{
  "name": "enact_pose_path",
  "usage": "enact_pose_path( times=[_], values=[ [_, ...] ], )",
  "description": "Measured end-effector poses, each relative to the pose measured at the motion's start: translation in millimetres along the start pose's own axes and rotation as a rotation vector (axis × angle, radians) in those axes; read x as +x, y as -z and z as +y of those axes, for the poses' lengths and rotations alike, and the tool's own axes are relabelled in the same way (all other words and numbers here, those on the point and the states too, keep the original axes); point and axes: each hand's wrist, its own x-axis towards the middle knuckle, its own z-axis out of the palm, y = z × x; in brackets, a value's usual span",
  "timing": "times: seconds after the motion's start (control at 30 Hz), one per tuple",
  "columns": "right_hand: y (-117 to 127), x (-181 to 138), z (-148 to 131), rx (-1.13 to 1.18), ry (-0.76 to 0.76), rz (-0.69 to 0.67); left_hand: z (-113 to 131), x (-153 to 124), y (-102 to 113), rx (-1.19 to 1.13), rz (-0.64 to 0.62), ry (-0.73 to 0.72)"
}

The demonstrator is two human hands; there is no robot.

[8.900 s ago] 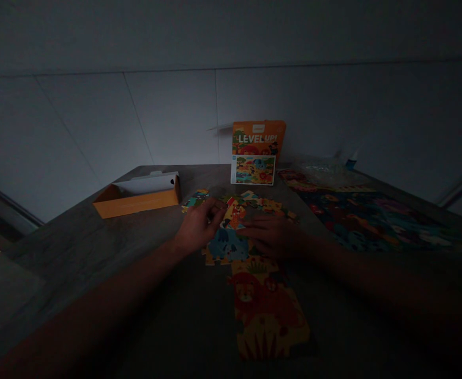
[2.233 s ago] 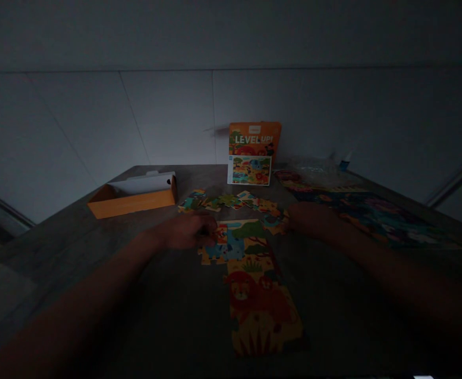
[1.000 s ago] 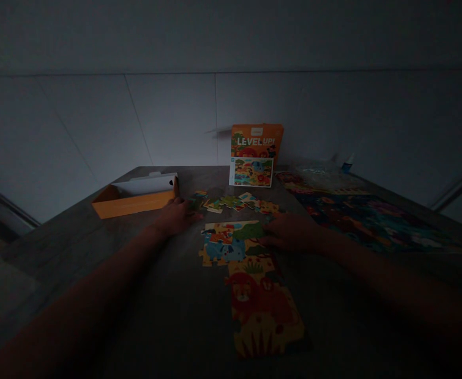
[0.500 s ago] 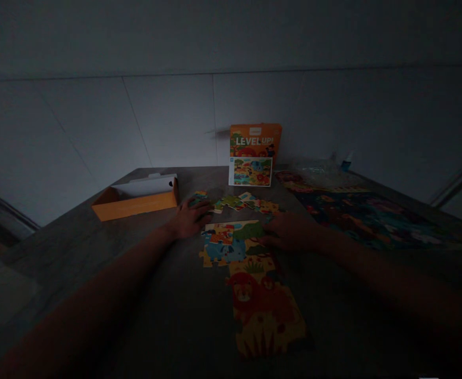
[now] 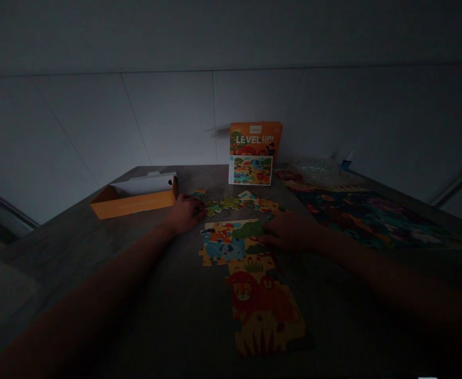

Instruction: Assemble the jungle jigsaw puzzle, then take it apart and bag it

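The scene is very dark. A partly joined animal jigsaw lies on the grey table, with a lion at its near end. Beyond it sits a row of loose puzzle pieces. My left hand rests at the left end of that row, fingers curled over a piece; whether it grips one is hidden. My right hand lies flat on the table against the right edge of the joined part, fingers stretched toward a green piece.
An open orange box tray lies at the left. The orange "LEVEL UP!" box lid stands against the wall. A larger dark finished puzzle covers the right side, with a clear plastic bag behind it.
Over the last seconds my left hand left the joined puzzle and went to the left end of the loose pieces. My right hand came in to the puzzle's right edge and stays there.
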Motion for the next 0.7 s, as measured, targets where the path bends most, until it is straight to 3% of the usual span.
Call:
enact_pose_path(
  times=[0.23,0.43,0.7],
  values=[
    [2.3,0.1,-1.5,0.005,0.009,-0.009,4.9,-3.0,-0.8,-0.010,0.045,-0.008],
    [2.8,0.0,-3.6,-0.017,-0.014,-0.014,2.8,-3.6,-9.4,-0.006,-0.023,-0.099],
    [3.5,0.1,-4.9,-0.031,-0.019,-0.014,-2.8,-1.8,-11.8,-0.029,-0.026,-0.064]
  ],
)
